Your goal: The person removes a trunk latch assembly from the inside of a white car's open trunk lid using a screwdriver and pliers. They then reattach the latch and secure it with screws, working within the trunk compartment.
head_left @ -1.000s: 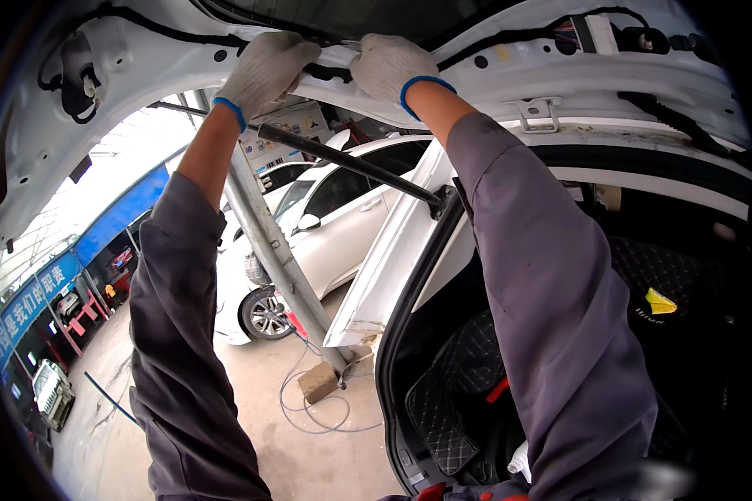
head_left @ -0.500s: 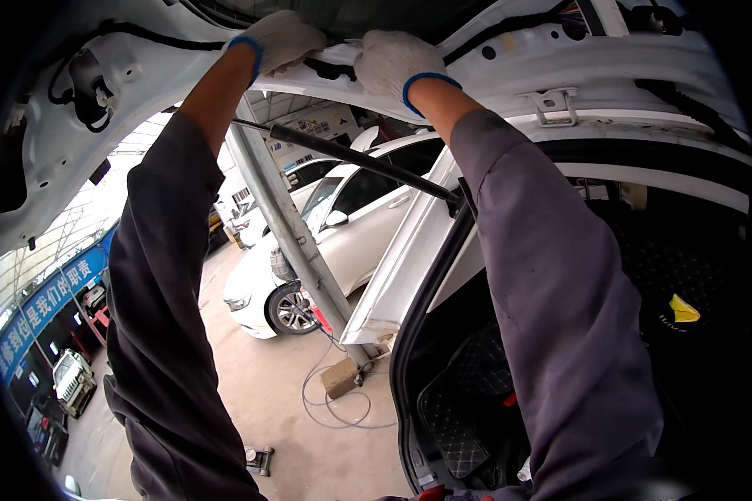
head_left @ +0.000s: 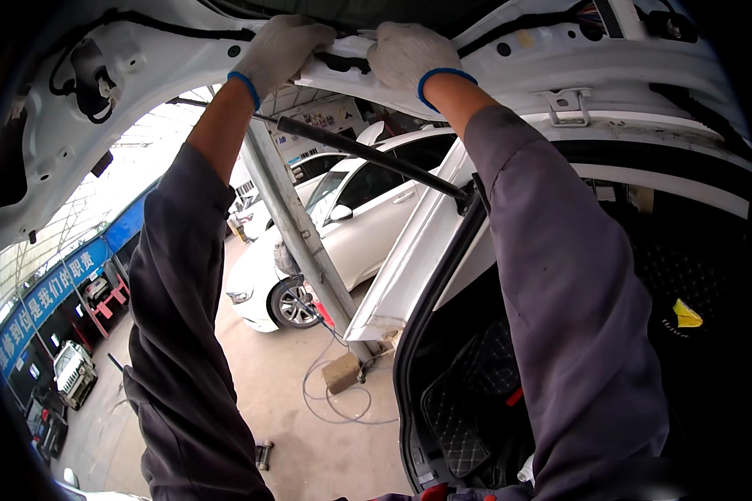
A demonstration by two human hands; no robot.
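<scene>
Both arms reach up to the raised white tailgate of a car. My left hand, in a white work glove with a blue cuff, grips a black wire harness along the tailgate's inner panel. My right hand, gloved the same way, grips the same harness just to the right. The harness runs left to a black connector and right along the panel. My grey sleeves fill the middle of the view.
A black gas strut runs from the tailgate to the car body. Below right is the open boot with a black quilted mat. A grey steel post, white parked cars, a wooden block and loose cable lie on the concrete floor.
My head has tilted, shifting the view slightly. Both hands have stayed on the harness, moving a little along the tailgate panel.
</scene>
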